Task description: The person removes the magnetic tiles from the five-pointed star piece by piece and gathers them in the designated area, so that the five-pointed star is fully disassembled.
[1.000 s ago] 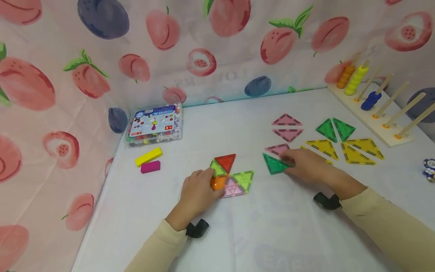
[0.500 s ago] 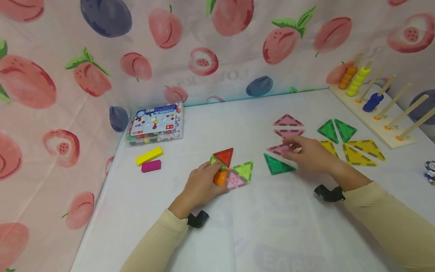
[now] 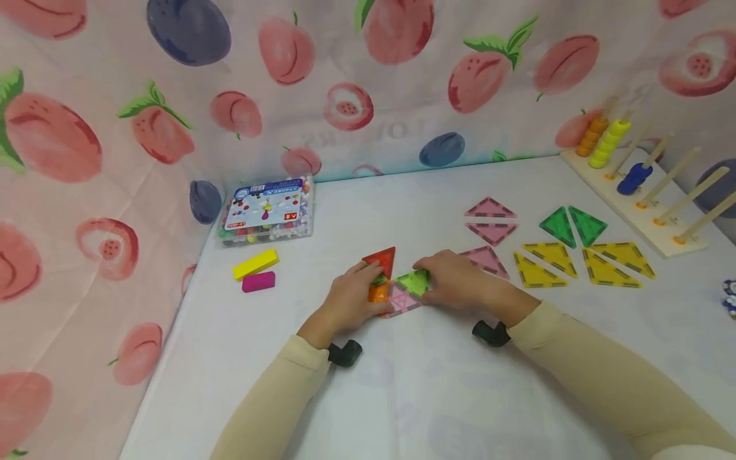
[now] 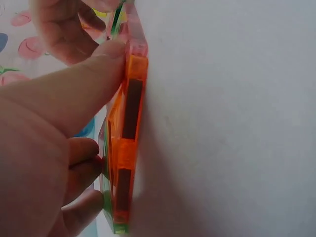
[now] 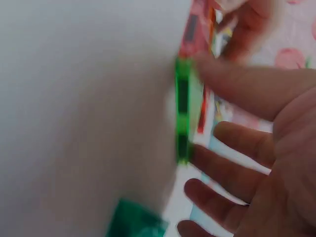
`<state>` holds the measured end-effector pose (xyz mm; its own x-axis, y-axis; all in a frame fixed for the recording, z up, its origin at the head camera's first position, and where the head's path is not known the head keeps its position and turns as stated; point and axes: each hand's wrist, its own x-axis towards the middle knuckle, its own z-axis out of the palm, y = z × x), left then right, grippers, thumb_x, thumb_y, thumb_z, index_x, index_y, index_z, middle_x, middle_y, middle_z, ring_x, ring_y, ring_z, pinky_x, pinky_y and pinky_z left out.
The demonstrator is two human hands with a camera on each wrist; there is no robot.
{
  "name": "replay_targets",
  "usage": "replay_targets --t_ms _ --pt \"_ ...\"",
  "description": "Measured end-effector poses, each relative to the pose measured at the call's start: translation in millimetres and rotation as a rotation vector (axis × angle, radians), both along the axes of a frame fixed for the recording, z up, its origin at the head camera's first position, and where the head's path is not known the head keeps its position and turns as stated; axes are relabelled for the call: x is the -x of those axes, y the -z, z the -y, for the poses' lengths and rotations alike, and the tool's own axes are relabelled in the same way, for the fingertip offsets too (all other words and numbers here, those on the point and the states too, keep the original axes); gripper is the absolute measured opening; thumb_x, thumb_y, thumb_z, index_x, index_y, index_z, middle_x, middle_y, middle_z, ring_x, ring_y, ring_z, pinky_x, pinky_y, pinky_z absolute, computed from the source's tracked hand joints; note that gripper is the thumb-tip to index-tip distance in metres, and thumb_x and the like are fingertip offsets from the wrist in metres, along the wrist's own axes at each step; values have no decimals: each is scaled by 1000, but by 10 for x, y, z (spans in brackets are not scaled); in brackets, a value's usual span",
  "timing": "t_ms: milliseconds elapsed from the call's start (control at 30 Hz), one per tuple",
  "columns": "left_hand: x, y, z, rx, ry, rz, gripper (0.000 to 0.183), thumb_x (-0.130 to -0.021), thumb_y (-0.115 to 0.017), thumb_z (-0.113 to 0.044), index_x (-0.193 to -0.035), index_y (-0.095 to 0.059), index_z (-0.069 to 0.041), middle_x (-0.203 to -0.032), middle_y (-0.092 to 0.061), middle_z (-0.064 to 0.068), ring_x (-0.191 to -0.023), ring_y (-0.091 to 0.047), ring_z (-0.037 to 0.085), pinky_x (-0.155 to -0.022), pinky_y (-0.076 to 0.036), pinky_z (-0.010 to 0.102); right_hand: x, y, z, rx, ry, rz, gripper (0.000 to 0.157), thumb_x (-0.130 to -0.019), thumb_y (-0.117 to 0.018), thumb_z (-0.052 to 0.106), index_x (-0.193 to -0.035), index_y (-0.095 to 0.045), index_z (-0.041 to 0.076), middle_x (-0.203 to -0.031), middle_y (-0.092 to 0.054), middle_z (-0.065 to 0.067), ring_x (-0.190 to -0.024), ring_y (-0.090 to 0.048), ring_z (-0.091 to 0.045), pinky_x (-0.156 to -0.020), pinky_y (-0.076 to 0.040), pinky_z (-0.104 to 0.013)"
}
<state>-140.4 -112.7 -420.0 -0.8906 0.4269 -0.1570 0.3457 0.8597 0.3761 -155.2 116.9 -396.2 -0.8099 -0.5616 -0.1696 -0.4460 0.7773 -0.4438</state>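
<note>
A fan of joined triangular magnetic tiles lies mid-table: red (image 3: 384, 257), light green, orange (image 3: 377, 293), pink (image 3: 402, 298) and a second light green tile (image 3: 411, 282) at the right end. My left hand (image 3: 349, 298) grips its left side, thumb at the edge of the orange tile and fingers over the neighbouring light green one. At the other end, my right hand (image 3: 457, 280) holds the right light green tile between thumb and fingers. A dark green triangle (image 5: 137, 221) shows low in the right wrist view; the right hand hides it in the head view.
Loose triangles lie to the right: pink (image 3: 490, 211), green (image 3: 586, 225) and yellow (image 3: 546, 259). A wooden peg board (image 3: 650, 217) with coloured beads stands at the back right. Back left are a clear bead box (image 3: 267, 211), a yellow block (image 3: 255, 264) and a magenta block (image 3: 259, 282).
My right hand has left the loose pink and dark green triangles and moved left onto the fan's right light green tile. The left hand stays on the fan, which has shifted slightly away from me.
</note>
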Motion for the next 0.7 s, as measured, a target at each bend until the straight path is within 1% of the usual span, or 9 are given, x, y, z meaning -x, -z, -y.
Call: replay_targets --t_ms 100,200,267,367,500,533,600,667,700 --pt "7 -11 -22 18 -13 10 81 -73 -62 -58 -138 -36 -18 -142 -29 -5 -131 -18 19 -96 -27 48 12 5 80 -31 -3 -16 55 -73 -74 27 -121 -52 13 -117 -47 -8 -105 -41 -25 -88 -37 -42" --pt "3 -29 -32 24 -27 25 81 -72 -62 -58 -137 -36 -18 -142 -29 -6 -131 -17 17 -96 -26 48 47 -53 78 16 -2 22 45 -75 -71 20 -117 -54 16 -109 -45 -7 -96 -43 -22 -83 -41 -38" --pt "-2 -41 -30 29 -29 32 80 -72 -62 -58 -137 -37 -18 -142 -29 -7 -131 -17 17 -96 -26 48 117 -111 33 59 -2 50 36 -79 -66 14 -114 -57 16 -107 -47 -5 -93 -46 -20 -82 -42 -37" --pt "-11 -48 -20 21 -28 33 79 -73 -63 -57 -137 -38 -18 -142 -29 -7 -131 -17 17 -96 -26 48 308 -212 -75 113 43 89 27 -85 -58 10 -111 -62 15 -106 -52 -3 -91 -48 -20 -79 -43 -37" --pt "-13 -45 1 16 -29 23 77 -73 -64 -55 -136 -39 -19 -142 -29 -7 -131 -18 17 -96 -27 47 666 -268 -175 136 146 133 29 -87 -56 12 -115 -61 15 -113 -53 -6 -95 -49 -22 -76 -45 -37" --pt "-15 -43 4 17 -29 21 77 -73 -64 -55 -136 -39 -19 -142 -30 -7 -131 -18 18 -96 -28 46 747 -264 -190 140 162 141 31 -87 -55 11 -118 -60 14 -115 -52 -8 -97 -48 -24 -77 -44 -39" --pt "-15 -39 7 11 -27 13 77 -72 -64 -55 -136 -40 -18 -142 -30 -6 -131 -19 18 -95 -28 46 880 -233 -207 118 185 123 36 -87 -55 10 -123 -54 12 -121 -49 -12 -107 -45 -28 -84 -41 -44" --pt "-15 -32 8 -7 -23 16 77 -72 -65 -54 -136 -40 -18 -141 -31 -6 -131 -19 18 -96 -28 46 947 -180 -214 70 186 83 43 -86 -53 8 -129 -47 9 -129 -43 -14 -117 -38 -31 -92 -34 -48" --pt "-14 -28 11 -19 -19 20 77 -73 -65 -54 -135 -40 -17 -141 -31 -6 -131 -19 18 -97 -27 45 952 -152 -203 49 186 69 46 -86 -54 9 -131 -44 9 -131 -40 -15 -120 -35 -32 -95 -31 -49"
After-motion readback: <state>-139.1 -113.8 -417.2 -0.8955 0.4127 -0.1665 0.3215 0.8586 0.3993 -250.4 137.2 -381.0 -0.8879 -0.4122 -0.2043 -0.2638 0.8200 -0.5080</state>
